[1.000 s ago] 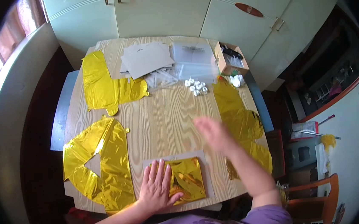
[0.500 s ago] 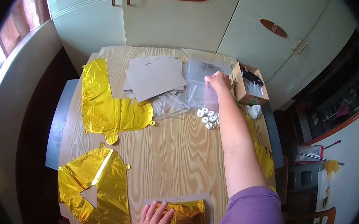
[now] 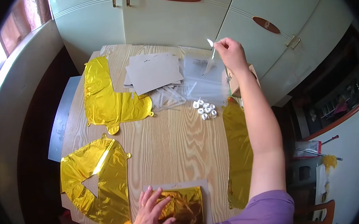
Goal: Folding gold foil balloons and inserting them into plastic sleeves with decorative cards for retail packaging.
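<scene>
At the near edge of the table, my left hand [image 3: 152, 211] lies with fingers spread on a folded gold foil balloon [image 3: 187, 205]. The folded foil rests on a grey card [image 3: 206, 199] whose rim shows around it. My right hand [image 3: 230, 53] is raised over the far right of the table, its fingers pinched on the corner of a thin clear plastic bag [image 3: 212, 59]. Below it lies a stack of clear plastic bags [image 3: 198, 82], next to a small box [image 3: 233, 86] that my forearm partly hides.
Flat gold foil balloons lie at the far left [image 3: 101, 97], near left [image 3: 113, 182] and right [image 3: 238, 149]. Grey cards [image 3: 154, 71] are stacked at the back, beside clear straws [image 3: 167, 98]. Several small white rolls [image 3: 205, 109] sit mid-right. Cabinets [image 3: 171, 23] stand behind the table.
My right hand has risen up and to the right from the bag stack, lifting a clear plastic bag by its corner. My left hand stays on the folded foil balloon.
</scene>
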